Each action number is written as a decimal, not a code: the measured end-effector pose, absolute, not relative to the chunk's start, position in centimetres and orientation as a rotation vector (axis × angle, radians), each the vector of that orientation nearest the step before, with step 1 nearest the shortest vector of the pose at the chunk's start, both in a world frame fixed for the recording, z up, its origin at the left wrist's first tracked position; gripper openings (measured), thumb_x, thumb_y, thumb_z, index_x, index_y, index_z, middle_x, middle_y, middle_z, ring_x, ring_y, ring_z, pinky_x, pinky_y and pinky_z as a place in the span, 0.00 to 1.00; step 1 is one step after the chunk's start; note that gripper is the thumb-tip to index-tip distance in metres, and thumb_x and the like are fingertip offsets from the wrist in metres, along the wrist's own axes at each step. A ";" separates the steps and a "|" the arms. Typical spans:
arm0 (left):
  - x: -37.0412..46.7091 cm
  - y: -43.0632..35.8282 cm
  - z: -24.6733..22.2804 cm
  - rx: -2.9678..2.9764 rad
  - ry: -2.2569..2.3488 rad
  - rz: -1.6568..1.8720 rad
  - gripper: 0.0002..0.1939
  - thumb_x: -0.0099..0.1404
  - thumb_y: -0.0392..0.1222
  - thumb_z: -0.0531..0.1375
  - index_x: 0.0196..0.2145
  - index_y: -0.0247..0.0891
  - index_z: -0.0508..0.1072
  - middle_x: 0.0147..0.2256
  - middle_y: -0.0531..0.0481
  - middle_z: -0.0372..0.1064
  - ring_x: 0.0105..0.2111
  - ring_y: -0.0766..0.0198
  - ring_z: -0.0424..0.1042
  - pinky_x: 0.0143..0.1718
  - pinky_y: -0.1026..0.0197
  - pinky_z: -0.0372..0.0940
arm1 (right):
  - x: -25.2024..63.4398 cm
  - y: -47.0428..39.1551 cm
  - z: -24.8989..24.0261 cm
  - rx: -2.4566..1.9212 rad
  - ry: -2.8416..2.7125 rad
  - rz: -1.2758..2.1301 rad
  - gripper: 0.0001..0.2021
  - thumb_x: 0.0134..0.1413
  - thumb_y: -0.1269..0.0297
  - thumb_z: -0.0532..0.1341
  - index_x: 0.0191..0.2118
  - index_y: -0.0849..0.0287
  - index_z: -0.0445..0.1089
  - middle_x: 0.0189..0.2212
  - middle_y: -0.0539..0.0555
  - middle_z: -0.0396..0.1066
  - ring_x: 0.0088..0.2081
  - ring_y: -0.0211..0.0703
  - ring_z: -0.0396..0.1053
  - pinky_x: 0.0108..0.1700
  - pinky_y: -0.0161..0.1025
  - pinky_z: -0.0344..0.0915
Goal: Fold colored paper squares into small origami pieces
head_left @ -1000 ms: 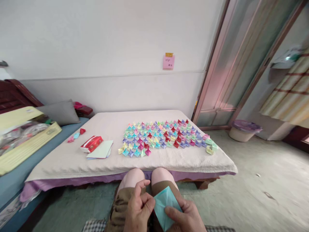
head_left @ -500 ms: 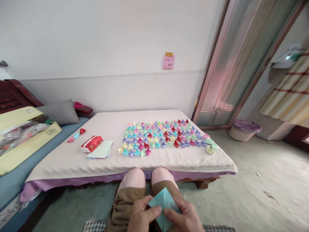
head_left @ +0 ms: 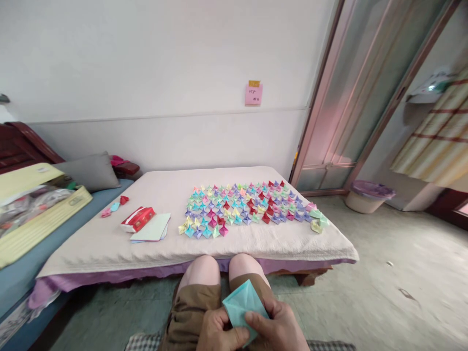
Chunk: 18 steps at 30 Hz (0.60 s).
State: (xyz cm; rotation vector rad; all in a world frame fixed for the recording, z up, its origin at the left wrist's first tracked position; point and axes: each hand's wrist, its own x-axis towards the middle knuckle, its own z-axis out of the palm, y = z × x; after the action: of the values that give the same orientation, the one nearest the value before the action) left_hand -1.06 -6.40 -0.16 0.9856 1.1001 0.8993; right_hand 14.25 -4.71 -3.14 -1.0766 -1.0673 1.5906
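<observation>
A sheet of turquoise origami paper (head_left: 242,301), folded into a diamond with creases across it, is held over my lap. My left hand (head_left: 219,331) pinches its lower left edge, thumb lying on top. On the right side my right hand (head_left: 276,324) grips it, with the thumb pressed on the paper's face. The fingers beneath the paper are hidden. Beyond my knees, many small folded paper pieces (head_left: 234,210) in mixed colours stand in rows on the cloth-covered bed (head_left: 109,248).
Left of the rows lie a stack of paper sheets (head_left: 152,228) and a red tissue pack (head_left: 138,219). A yellow box (head_left: 44,217) sits at far left. A pink note (head_left: 253,95) hangs on the wall. A lined bin (head_left: 367,197) stands on the floor at right.
My left thumb has slid down toward the paper's lower edge, and my right thumb has shifted slightly. The paper has turned a little, its upper left flap now showing more. The view has barely shifted.
</observation>
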 end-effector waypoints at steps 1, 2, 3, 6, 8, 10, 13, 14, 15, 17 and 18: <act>-1.1 -6.4 0.0 0.983 1.108 0.899 0.09 0.46 0.43 0.69 0.22 0.33 0.81 0.19 0.51 0.71 0.24 0.59 0.67 0.28 0.61 0.60 | 14.4 -4.7 -2.6 -1.089 -1.085 1.597 0.20 0.34 0.47 0.72 0.21 0.61 0.72 0.16 0.46 0.60 0.21 0.36 0.55 0.24 0.35 0.55; -1.1 -6.3 0.1 0.976 1.110 0.898 0.07 0.46 0.41 0.68 0.21 0.33 0.81 0.19 0.51 0.71 0.24 0.59 0.66 0.29 0.61 0.60 | 14.5 -4.8 -2.1 -1.094 -1.108 1.609 0.21 0.35 0.46 0.72 0.22 0.61 0.72 0.17 0.46 0.60 0.22 0.36 0.54 0.25 0.35 0.54; -1.2 -6.3 0.2 0.964 1.102 0.900 0.07 0.46 0.40 0.67 0.22 0.33 0.81 0.19 0.51 0.71 0.25 0.59 0.66 0.29 0.62 0.60 | 14.6 -4.9 -1.6 -1.089 -1.127 1.623 0.21 0.37 0.46 0.71 0.22 0.61 0.72 0.18 0.46 0.59 0.23 0.36 0.54 0.25 0.35 0.54; -1.4 -6.0 0.3 0.896 1.020 0.936 0.08 0.45 0.40 0.66 0.24 0.33 0.82 0.22 0.50 0.72 0.26 0.60 0.65 0.30 0.62 0.59 | 15.0 -4.9 -1.4 -1.053 -1.150 1.666 0.23 0.40 0.43 0.69 0.22 0.62 0.70 0.18 0.46 0.58 0.23 0.35 0.52 0.25 0.35 0.50; -1.6 -5.8 -0.2 0.861 0.986 0.967 0.09 0.45 0.41 0.66 0.25 0.32 0.81 0.23 0.49 0.72 0.26 0.61 0.63 0.28 0.62 0.58 | 15.3 -4.8 -2.2 -1.064 -1.158 1.655 0.25 0.39 0.40 0.68 0.19 0.60 0.66 0.16 0.45 0.57 0.21 0.34 0.51 0.23 0.34 0.47; -1.7 -5.6 -0.9 0.840 1.012 1.002 0.09 0.45 0.41 0.68 0.24 0.32 0.80 0.21 0.50 0.70 0.24 0.63 0.61 0.27 0.63 0.56 | 15.4 -4.6 -3.1 -1.130 -1.171 1.617 0.27 0.37 0.38 0.67 0.16 0.59 0.62 0.13 0.44 0.57 0.19 0.33 0.50 0.22 0.34 0.44; -1.6 -5.6 -1.6 0.759 1.060 1.084 0.12 0.47 0.44 0.70 0.19 0.34 0.75 0.17 0.54 0.65 0.21 0.66 0.60 0.26 0.64 0.56 | 15.4 -4.7 -3.2 -1.184 -1.172 1.542 0.28 0.36 0.38 0.68 0.15 0.56 0.57 0.11 0.43 0.55 0.17 0.32 0.47 0.21 0.35 0.43; -1.6 -5.7 -1.6 0.712 1.050 1.113 0.13 0.47 0.46 0.70 0.19 0.34 0.74 0.17 0.54 0.64 0.21 0.67 0.60 0.26 0.64 0.56 | 15.2 -4.9 -2.9 -1.163 -1.183 1.540 0.28 0.36 0.39 0.68 0.15 0.56 0.57 0.12 0.43 0.55 0.18 0.32 0.47 0.22 0.35 0.43; -1.5 -5.7 -1.4 0.666 1.026 1.147 0.15 0.47 0.47 0.71 0.19 0.34 0.73 0.17 0.55 0.64 0.21 0.67 0.60 0.26 0.65 0.56 | 15.1 -5.2 -2.4 -1.126 -1.205 1.561 0.27 0.38 0.39 0.68 0.15 0.57 0.59 0.13 0.44 0.56 0.19 0.33 0.48 0.22 0.35 0.43; -1.4 -5.7 -0.5 0.572 0.948 1.215 0.15 0.48 0.46 0.72 0.21 0.34 0.73 0.18 0.55 0.65 0.20 0.68 0.60 0.25 0.66 0.57 | 14.8 -5.9 -1.3 -1.057 -1.236 1.643 0.24 0.41 0.42 0.68 0.18 0.59 0.65 0.15 0.46 0.58 0.20 0.34 0.50 0.23 0.36 0.45; -1.5 -5.7 0.0 0.530 0.906 1.249 0.14 0.48 0.45 0.71 0.21 0.34 0.73 0.18 0.55 0.66 0.20 0.69 0.61 0.25 0.66 0.57 | 14.7 -6.2 -0.8 -1.016 -1.241 1.707 0.22 0.43 0.44 0.68 0.19 0.60 0.68 0.15 0.46 0.59 0.20 0.35 0.51 0.24 0.36 0.46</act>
State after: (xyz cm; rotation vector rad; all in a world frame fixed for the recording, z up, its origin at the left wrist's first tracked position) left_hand -1.46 -5.70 0.00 0.5297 0.9059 1.2488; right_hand 14.72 -6.17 -0.80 -1.0161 -1.2415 1.7066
